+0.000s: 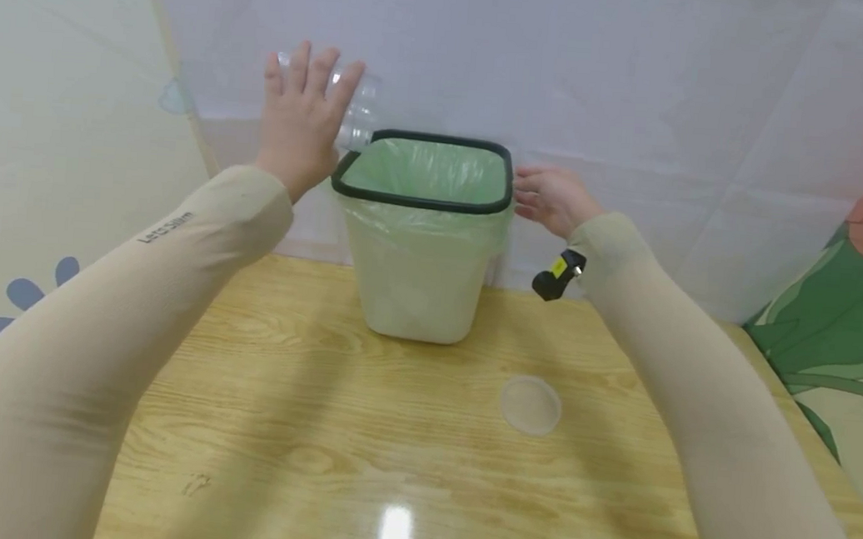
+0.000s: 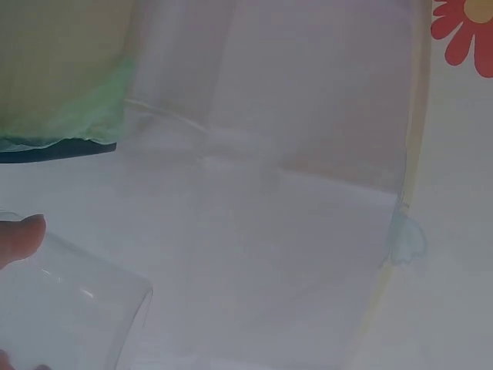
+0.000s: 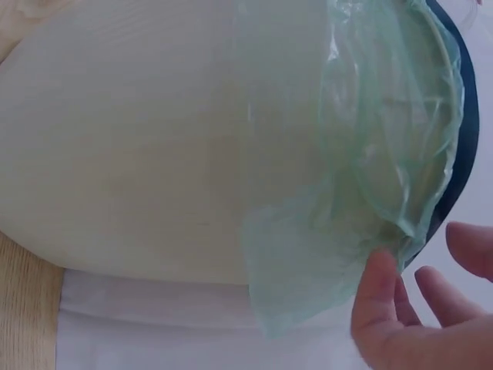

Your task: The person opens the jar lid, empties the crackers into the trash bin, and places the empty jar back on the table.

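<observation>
A pale trash can (image 1: 419,277) with a black rim ring stands at the back of the table, lined with a green plastic bag (image 1: 431,169). My left hand (image 1: 299,122) holds a clear plastic jar (image 1: 360,110), tilted beside the can's left rim; in the left wrist view the thumb lies on the jar (image 2: 85,308). Around the can's right side is my right hand (image 1: 552,199), fingers loosely bent at the rim. From the right wrist, its fingertips are at the bag's overhanging edge (image 3: 308,254), and whether they press it I cannot tell.
A round translucent lid (image 1: 530,405) lies on the wooden table (image 1: 298,452), in front and right of the can. White cloth (image 1: 640,84) hangs close behind the can. A black wrist camera (image 1: 557,277) is strapped at the right sleeve.
</observation>
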Action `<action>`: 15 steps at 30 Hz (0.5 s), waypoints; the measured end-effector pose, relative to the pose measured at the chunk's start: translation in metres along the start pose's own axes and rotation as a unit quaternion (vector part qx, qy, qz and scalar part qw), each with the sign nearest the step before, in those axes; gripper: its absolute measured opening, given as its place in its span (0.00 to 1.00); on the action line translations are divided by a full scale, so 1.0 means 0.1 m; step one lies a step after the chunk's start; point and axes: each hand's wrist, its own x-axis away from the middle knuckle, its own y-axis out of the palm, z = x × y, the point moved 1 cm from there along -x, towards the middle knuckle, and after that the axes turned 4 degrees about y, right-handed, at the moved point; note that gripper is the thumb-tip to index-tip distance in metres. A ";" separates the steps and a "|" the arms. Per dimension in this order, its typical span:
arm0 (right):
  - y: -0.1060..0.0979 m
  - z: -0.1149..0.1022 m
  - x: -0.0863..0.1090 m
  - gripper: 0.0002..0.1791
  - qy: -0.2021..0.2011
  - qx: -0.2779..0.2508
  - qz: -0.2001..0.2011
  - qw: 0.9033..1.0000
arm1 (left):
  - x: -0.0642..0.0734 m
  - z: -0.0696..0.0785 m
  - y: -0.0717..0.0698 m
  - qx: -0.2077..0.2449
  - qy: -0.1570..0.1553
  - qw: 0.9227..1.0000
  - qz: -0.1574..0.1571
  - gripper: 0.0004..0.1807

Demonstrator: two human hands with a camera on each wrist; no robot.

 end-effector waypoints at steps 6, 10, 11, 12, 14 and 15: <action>-0.08 0.01 0.06 0.31 0.003 0.000 0.000 1.000 | 0.08 -0.05 0.02 0.047 -0.016 0.998 0.026 0.53; -0.14 0.03 0.09 0.31 -0.002 0.010 0.000 1.000 | 0.15 -0.09 0.07 0.078 -0.029 0.995 0.054 0.52; -0.15 0.04 0.10 0.31 -0.004 0.013 0.002 1.000 | 0.17 -0.09 0.08 0.083 -0.033 0.994 0.055 0.52; -0.16 0.05 0.11 0.32 -0.007 0.019 0.003 1.000 | 0.19 -0.09 0.09 0.086 -0.037 0.994 0.056 0.53; -0.19 0.07 0.14 0.32 -0.013 0.032 0.007 0.999 | 0.22 -0.10 0.11 0.091 -0.043 0.993 0.055 0.53; -0.21 0.08 0.16 0.32 -0.017 0.039 0.008 0.999 | 0.24 -0.11 0.13 0.097 -0.045 0.993 0.059 0.52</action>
